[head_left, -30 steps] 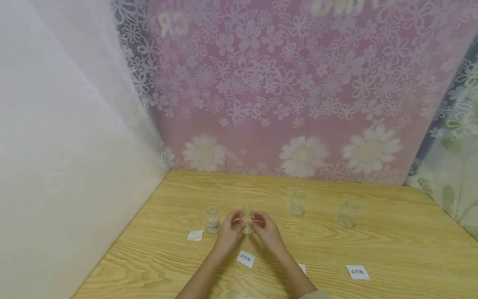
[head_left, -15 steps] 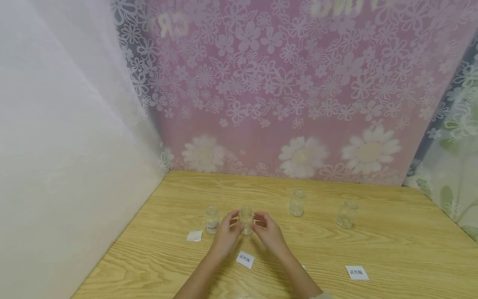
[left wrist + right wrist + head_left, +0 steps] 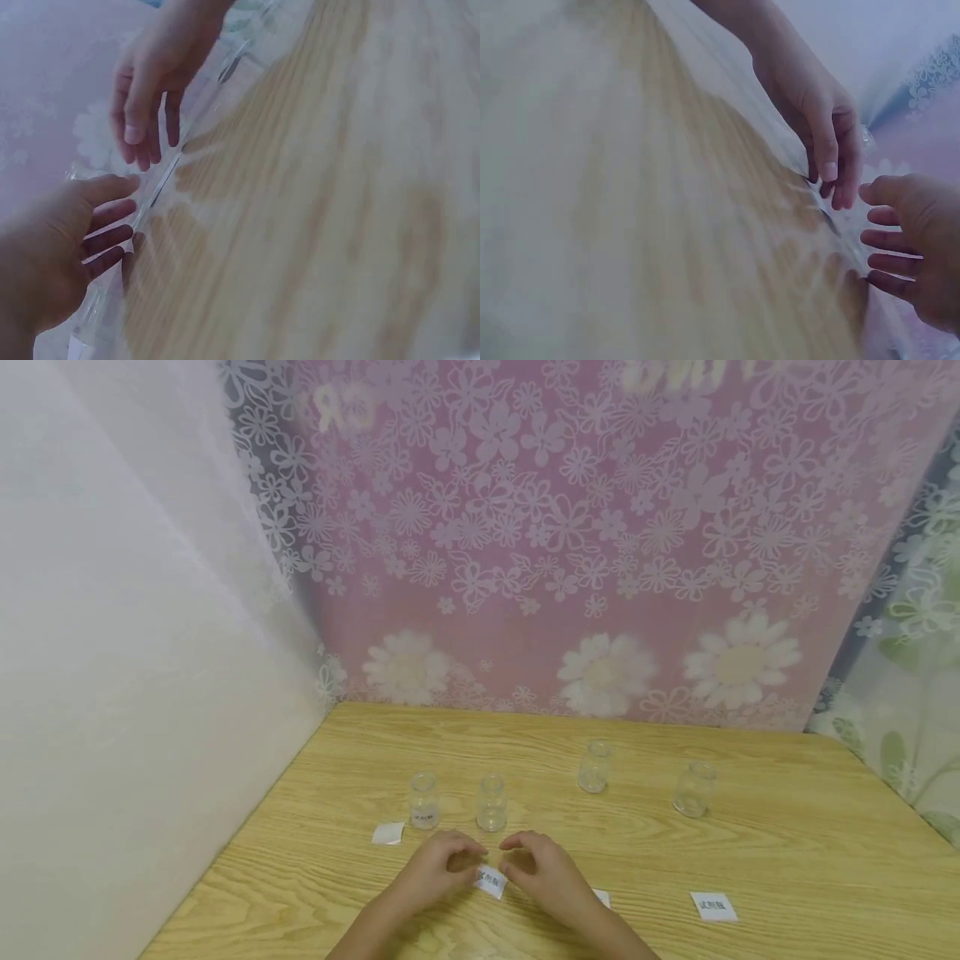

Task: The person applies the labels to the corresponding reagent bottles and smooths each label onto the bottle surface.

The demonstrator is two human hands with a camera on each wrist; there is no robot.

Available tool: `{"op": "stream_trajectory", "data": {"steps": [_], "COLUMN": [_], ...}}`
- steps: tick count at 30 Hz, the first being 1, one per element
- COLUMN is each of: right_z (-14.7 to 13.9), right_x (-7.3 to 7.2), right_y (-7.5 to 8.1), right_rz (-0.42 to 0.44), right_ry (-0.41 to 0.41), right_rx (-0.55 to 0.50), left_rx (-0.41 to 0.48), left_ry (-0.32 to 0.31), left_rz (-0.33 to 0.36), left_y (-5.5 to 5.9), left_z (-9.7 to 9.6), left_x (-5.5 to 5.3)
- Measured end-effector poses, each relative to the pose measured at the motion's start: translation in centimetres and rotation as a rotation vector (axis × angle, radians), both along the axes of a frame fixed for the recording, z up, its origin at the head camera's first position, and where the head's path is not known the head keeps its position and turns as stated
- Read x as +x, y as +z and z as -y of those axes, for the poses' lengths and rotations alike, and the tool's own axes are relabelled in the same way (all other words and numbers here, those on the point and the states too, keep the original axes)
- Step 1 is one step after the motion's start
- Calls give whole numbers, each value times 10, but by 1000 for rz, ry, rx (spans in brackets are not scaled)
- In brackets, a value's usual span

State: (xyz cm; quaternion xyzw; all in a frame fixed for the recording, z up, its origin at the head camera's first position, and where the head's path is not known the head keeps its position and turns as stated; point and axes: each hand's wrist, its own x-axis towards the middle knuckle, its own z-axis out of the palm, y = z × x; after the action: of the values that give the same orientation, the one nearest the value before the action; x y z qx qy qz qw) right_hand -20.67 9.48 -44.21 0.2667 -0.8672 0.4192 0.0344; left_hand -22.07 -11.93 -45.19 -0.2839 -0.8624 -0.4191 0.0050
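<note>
My left hand [image 3: 442,864] and right hand [image 3: 545,870] hover over the near part of the table, one on either side of a white paper label [image 3: 491,882] with printed black characters. Both have loosely bent fingers and hold nothing; a narrow gap separates them. Just beyond stands a clear glass bottle [image 3: 492,806], upright. Left of it is another glass bottle [image 3: 423,802] with a printed label on its lower front. In the left wrist view the left hand [image 3: 75,240] has its fingers spread, facing the right hand [image 3: 154,90]. The right wrist view shows the same pair from the other side.
Two more clear glass bottles stand farther back, one glass bottle [image 3: 595,768] right of centre and one glass bottle [image 3: 694,790] at the right. A blank white paper square [image 3: 387,833] lies at the left. A printed label [image 3: 713,907] lies front right; another label [image 3: 602,897] is partly behind my right forearm.
Both hands have let go of the middle glass bottle, which now stands alone on the table. They have drawn back toward me, down to either side of the printed label.
</note>
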Motion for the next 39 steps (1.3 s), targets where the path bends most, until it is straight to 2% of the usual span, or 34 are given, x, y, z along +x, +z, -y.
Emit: {"op": "stream_trajectory", "data": {"steps": [3,6,12,22,30,39], "right_z": [2,4,4,5,8,10], "right_x": [6,10,12,11,2,-10], "right_y": [-6,-11,-16,-16,-12,-15], "right_rz": [-50,-115,-222,-248,-314,-309], "right_ry": [4,-15,-20,-25,-37,-53], "right_rx": [85,153,191,195,199,179], "left_rx": [-78,-111,-135,-184,-211,-190], "left_ry": [-22,-17,10,28,66,107], "left_rz": [-30,-53,-84,-152,-169,-168], "left_y": [-2,-3,-5,-5,-4,-7], "left_z": [4,4,2,-2,-4,-7], "left_x": [4,7,8,4,-1,-10]}}
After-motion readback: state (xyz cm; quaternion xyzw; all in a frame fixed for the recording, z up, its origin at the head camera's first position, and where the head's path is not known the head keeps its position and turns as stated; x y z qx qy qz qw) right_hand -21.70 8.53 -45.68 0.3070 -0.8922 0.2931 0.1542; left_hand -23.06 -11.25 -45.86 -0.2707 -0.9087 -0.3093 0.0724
